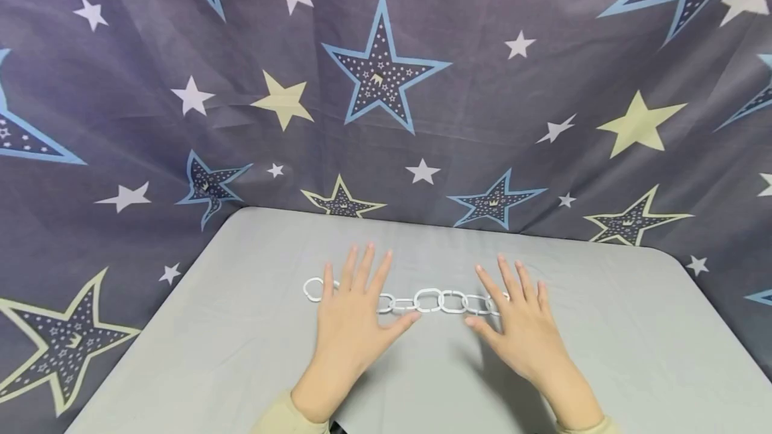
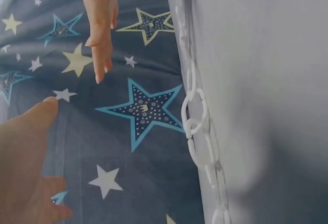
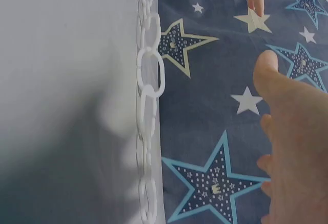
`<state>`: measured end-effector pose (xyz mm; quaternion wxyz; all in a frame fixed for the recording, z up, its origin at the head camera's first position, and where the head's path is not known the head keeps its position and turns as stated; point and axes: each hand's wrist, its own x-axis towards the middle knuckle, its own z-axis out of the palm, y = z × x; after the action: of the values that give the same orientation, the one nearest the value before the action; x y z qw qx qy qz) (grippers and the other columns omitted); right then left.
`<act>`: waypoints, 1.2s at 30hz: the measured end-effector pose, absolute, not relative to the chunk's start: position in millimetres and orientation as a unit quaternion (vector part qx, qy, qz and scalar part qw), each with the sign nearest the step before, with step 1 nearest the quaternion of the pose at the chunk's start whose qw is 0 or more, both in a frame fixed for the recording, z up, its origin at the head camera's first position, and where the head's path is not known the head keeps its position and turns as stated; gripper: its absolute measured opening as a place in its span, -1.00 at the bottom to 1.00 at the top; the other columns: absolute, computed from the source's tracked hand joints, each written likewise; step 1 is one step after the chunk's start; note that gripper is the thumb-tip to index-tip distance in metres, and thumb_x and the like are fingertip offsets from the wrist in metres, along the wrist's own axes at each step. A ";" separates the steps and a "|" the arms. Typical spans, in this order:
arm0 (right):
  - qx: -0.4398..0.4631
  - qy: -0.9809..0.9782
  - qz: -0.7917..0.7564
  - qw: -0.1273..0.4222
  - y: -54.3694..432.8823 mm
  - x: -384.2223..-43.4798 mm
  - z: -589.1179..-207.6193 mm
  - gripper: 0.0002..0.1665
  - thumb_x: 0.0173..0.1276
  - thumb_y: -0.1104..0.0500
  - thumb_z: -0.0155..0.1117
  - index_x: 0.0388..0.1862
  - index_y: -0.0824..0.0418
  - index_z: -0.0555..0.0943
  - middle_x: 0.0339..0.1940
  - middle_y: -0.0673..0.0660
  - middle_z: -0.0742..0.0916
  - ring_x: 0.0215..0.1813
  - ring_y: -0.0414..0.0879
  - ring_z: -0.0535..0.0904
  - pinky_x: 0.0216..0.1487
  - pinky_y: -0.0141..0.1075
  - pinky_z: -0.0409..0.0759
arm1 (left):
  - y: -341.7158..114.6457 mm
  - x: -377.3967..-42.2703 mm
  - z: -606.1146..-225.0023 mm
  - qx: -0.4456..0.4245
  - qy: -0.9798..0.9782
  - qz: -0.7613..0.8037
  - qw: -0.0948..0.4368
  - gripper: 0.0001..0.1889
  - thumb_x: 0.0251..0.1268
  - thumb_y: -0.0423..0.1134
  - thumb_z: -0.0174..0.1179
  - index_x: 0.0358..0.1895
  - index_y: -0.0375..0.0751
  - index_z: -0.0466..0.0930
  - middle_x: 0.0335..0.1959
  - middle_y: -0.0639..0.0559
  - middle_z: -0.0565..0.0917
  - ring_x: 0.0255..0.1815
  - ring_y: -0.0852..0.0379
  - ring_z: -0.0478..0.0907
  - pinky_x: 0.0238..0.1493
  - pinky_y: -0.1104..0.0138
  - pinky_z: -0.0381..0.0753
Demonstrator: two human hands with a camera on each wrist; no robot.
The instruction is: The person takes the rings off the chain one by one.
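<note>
A chain of white oval links lies stretched from left to right across the grey table. Over its left part hovers my left hand, fingers straight and spread, hiding some links. My right hand hovers with spread fingers over the chain's right end and covers part of it. Both hands hold nothing. In the left wrist view the chain lies apart from the left hand. The right wrist view shows the chain apart from the right hand too.
A light grey cloth covers the table, which has rounded far corners. Behind it and at its sides hangs a dark curtain printed with blue, yellow and white stars. Shadows of the hands fall on the tabletop.
</note>
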<state>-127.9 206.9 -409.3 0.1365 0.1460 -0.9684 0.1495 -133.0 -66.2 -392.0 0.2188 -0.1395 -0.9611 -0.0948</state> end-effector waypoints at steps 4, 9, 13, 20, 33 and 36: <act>0.168 -0.960 0.162 0.152 213.4 -130.5 -408.2 -0.06 0.31 -0.23 0.31 0.58 -0.09 0.18 0.63 0.20 0.07 0.59 0.26 -0.17 0.43 0.33 -0.21 | -62.9 -133.8 -394.3 -0.148 -0.961 -0.093 0.214 0.00 0.09 0.59 -0.02 0.55 0.11 0.16 0.57 0.01 0.13 0.60 -0.02 -0.09 0.48 -0.15 -0.21; 0.193 -0.951 0.177 0.163 224.5 -134.8 -407.1 -0.06 0.30 -0.19 0.35 0.58 -0.08 0.19 0.63 0.16 0.07 0.58 0.30 -0.11 0.41 0.35 -0.11 | -59.3 -135.2 -397.6 -0.161 -0.960 -0.086 0.211 0.00 0.10 0.59 -0.03 0.55 0.12 0.15 0.57 0.00 0.12 0.60 -0.02 -0.09 0.48 -0.14 -0.22; 0.202 -0.946 0.186 0.170 234.3 -139.0 -408.0 -0.04 0.26 -0.15 0.40 0.57 -0.07 0.20 0.63 0.12 0.10 0.56 0.31 -0.06 0.38 0.36 -0.05 | -55.1 -138.4 -399.5 -0.180 -0.957 -0.087 0.210 -0.01 0.12 0.58 -0.02 0.55 0.10 0.16 0.57 -0.02 0.13 0.59 -0.04 -0.06 0.46 -0.18 -0.13; 0.214 -0.940 0.191 0.185 246.2 -142.8 -408.2 -0.03 0.21 -0.23 0.41 0.54 -0.05 0.27 0.61 0.11 0.16 0.57 0.25 -0.01 0.41 0.31 -0.01 | -46.6 -147.8 -401.7 -0.206 -0.954 -0.090 0.196 -0.02 0.13 0.56 0.01 0.56 0.12 0.12 0.58 0.01 0.10 0.60 -0.02 -0.12 0.48 -0.15 -0.21; 0.208 -0.936 0.219 0.182 264.0 -144.7 -408.3 0.02 0.16 -0.19 0.49 0.55 -0.19 0.23 0.58 0.07 0.24 0.51 0.29 0.12 0.35 0.32 0.10 | -18.9 -162.6 -408.0 -0.236 -0.953 -0.068 0.177 -0.01 0.11 0.61 -0.07 0.57 0.19 0.07 0.60 0.07 0.03 0.60 -0.01 -0.12 0.46 -0.18 -0.17; 0.202 -0.935 0.227 0.183 269.3 -145.1 -408.2 0.02 0.15 -0.15 0.51 0.55 -0.19 0.24 0.57 0.08 0.27 0.50 0.33 0.14 0.31 0.36 0.14 | -10.9 -164.8 -409.4 -0.240 -0.953 -0.067 0.174 0.00 0.10 0.62 -0.08 0.57 0.19 0.07 0.60 0.06 0.04 0.60 -0.02 -0.10 0.46 -0.17 -0.16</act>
<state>-145.1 269.3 -408.2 0.1830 0.2022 -0.9348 0.2274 -164.8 -10.9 -409.4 0.1741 -0.2400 -0.9527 -0.0665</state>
